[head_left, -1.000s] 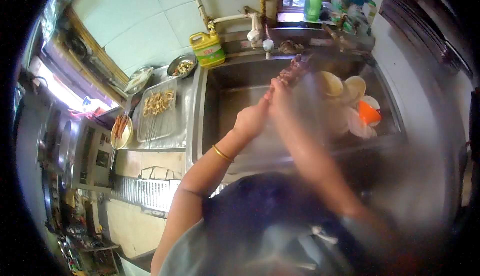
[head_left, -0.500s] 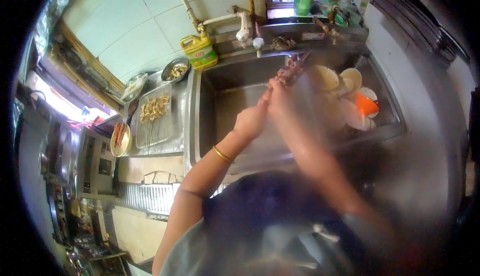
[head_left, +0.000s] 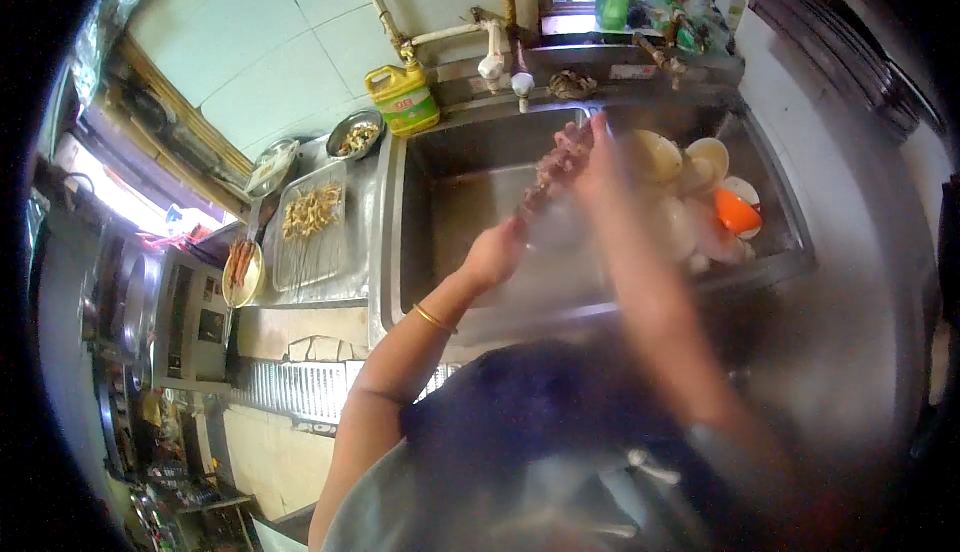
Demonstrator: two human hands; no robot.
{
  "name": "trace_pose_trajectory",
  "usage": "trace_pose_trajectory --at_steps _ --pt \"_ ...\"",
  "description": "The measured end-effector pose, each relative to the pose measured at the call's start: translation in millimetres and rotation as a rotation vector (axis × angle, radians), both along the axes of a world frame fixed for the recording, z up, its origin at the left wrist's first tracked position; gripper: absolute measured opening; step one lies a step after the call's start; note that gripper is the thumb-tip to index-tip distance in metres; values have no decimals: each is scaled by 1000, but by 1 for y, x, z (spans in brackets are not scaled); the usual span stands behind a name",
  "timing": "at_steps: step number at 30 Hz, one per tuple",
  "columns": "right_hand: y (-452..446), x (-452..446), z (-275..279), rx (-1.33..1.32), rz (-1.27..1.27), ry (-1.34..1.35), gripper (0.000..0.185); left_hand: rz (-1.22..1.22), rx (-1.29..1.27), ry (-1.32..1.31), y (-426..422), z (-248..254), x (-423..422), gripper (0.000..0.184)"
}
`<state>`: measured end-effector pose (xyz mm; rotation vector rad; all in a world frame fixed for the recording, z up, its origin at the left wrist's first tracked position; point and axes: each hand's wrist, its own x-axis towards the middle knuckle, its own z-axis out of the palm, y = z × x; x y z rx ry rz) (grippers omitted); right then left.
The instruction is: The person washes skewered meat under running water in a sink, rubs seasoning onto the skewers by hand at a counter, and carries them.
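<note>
Over the metal sink (head_left: 460,202) I hold a bunch of reddish meat skewers (head_left: 562,160), tilted up and away to the right. My left hand (head_left: 495,255) is closed round their near lower end; a gold bangle circles that wrist. At the far upper end, my right hand (head_left: 597,170) is closed on the bunch, its fingers partly blurred. The meat shows between the two hands. How many sticks there are cannot be made out.
Bowls (head_left: 708,160) and an orange bowl (head_left: 737,212) lie in the right basin. Leftward are a tray of pale skewers (head_left: 312,210), a bowl of browned skewers (head_left: 242,274) and a food bowl (head_left: 357,136). A yellow jug (head_left: 404,99) and taps (head_left: 521,87) line the back.
My right hand has slid up from beside the left hand to the skewers' far end. My left hand has moved slightly down and left, and more meat shows between them.
</note>
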<state>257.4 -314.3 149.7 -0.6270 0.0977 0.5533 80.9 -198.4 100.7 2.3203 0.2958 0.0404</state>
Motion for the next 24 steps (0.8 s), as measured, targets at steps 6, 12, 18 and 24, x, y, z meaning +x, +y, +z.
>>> trace_pose_trajectory --at_steps 6,12,18,24 --pt "-1 11 -8 -58 -36 -35 22 25 179 19 -9 4 -10 22" --pt "-6 -5 6 -292 -191 -138 31 24 146 -74 -10 5 -11 20" --pt "-19 -19 33 -42 -247 -26 36 30 63 -89 -14 3 -8 21" --pt "-15 -10 23 -87 -256 -150 37 3 5 -157 -12 -16 -4 23"
